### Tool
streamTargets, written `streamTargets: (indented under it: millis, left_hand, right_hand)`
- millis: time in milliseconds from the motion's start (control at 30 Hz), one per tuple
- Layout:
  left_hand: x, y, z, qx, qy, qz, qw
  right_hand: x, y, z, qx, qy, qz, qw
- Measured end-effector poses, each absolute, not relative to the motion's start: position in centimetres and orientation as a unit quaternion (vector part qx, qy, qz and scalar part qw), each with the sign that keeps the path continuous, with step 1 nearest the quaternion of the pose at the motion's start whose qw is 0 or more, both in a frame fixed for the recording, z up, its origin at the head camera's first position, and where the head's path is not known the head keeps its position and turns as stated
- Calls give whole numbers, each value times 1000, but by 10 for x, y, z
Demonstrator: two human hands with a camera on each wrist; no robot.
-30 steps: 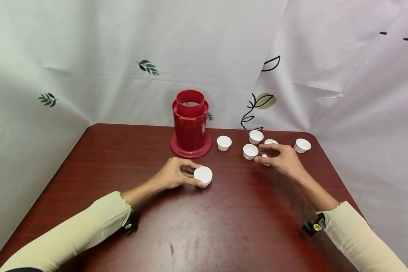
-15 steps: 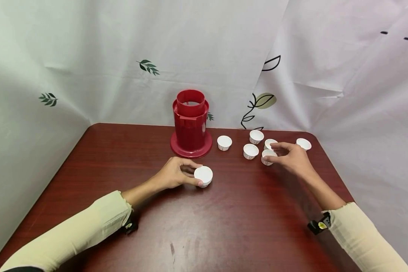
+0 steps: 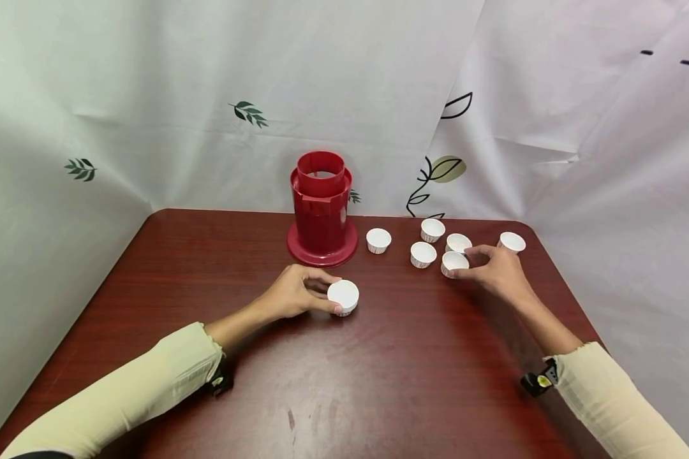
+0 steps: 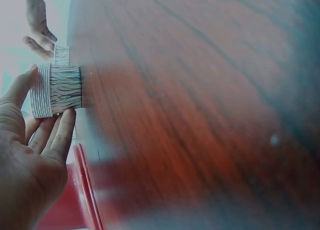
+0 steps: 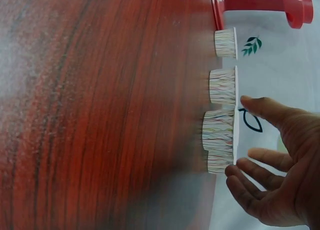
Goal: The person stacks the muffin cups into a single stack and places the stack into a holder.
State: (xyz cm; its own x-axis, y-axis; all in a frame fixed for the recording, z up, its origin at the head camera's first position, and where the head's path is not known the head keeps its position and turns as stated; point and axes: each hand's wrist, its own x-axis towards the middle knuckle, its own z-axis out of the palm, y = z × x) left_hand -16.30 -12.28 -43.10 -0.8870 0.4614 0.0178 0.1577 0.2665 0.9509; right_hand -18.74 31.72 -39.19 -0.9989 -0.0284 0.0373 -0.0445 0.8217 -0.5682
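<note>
My left hand holds a small stack of white paper baking cups between thumb and fingers, over the middle of the table. Several nested rims show in the left wrist view on that stack. To the right, my right hand is beside a single baking cup, thumb and fingertips near its rim. The right wrist view shows that cup standing upright, with the thumb and fingers spread around its rim. Another baking cup stands just behind it.
A red plastic cylinder on a round base stands at the back of the brown table. More baking cups stand near the back edge: one beside the cylinder, others further right, and one near the corner.
My right hand has moved right, uncovering the front cup and the one behind it, and now lies at the front cup's right side. The left hand has stayed still with its stack.
</note>
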Motion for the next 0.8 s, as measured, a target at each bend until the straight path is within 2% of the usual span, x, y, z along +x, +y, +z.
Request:
streamTargets:
  millis: [200,800]
  left_hand:
    - [-163,-122,-431,197,785,573,131]
    - [-163,-123,-432,197,784,574,134]
  right_hand:
    - [-191,317,-397,13,-959,284,-7]
    - [-195,307,-404,17,-952,307,-7]
